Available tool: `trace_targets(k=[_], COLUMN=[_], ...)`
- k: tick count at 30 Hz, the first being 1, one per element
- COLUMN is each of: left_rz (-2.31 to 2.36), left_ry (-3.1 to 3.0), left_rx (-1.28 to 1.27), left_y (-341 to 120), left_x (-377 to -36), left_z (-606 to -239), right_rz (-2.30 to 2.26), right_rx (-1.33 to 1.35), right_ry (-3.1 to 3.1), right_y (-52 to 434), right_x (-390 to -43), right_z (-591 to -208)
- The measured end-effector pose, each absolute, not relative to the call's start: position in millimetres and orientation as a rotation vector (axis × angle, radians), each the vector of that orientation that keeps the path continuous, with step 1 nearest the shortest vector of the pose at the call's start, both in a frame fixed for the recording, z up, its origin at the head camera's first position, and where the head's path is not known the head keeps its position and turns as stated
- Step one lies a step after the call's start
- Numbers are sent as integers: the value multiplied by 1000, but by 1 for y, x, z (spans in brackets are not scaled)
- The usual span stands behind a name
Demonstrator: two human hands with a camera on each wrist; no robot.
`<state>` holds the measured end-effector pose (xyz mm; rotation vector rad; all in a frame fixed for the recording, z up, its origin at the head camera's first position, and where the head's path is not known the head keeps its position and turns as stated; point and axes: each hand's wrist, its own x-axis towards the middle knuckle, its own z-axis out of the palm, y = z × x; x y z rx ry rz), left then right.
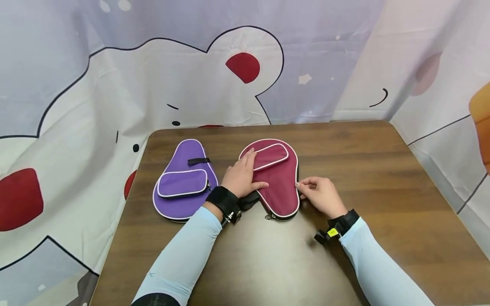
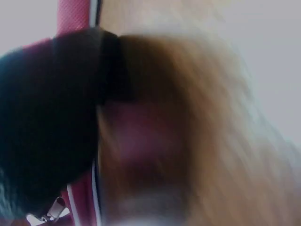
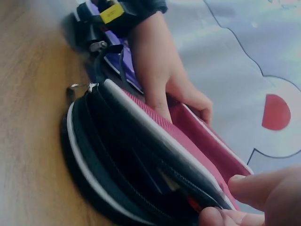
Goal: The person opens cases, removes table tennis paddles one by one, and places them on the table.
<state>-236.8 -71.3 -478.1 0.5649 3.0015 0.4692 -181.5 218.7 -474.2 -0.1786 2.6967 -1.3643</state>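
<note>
Maroon paddle case (image 1: 281,187) lies flat at frame centre on the bench (image 1: 383,178), long axis running near-to-far with a slight tilt: wide rounded end toward the top of the frame, narrow handle end toward the bottom, zipper pull at that tip. Left hand (image 1: 242,176) rests palm-down on the case's left half, fingers straight and released, tips touching the small piped front pocket, thumb out across the fabric. Right hand (image 1: 321,194) is at the case's right edge, fingers (image 3: 256,186) curled in a pinch on the white-piped rim; right wrist view shows the zipper gap open there with dark lining inside. Contents not readable, too dark. Purple paddle case (image 1: 183,182) sits just left of it, same orientation, partly covered by the left forearm; whether the two cases touch is hidden under the left wrist. Left wrist view is blurred: only a dark strap, maroon fabric and skin are recognisable. Cartoon-print curtain (image 1: 153,76) fills the upper frame.
</note>
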Motion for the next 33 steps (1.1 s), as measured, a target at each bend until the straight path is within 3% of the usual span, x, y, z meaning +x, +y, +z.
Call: trace_targets(k=[7,16,21,33], left_rz=[413,362,352,918], left_ry=[2975,3075,3225,3064], left_rx=[596,442,518,629], left_y=[-58,-67,-63,-70], left_x=[-240,-235,-224,-187], left_z=[-471,-472,-478,-471], right_rz=[-1398,-1499,-1547,-1671], right_rx=[-148,-126,-109,-74], right_ry=[2688,2570,2564,2527], right_y=[230,212,211,206], right_x=[-178,-183,-184,-179], right_z=[-477,-481,-478,-473])
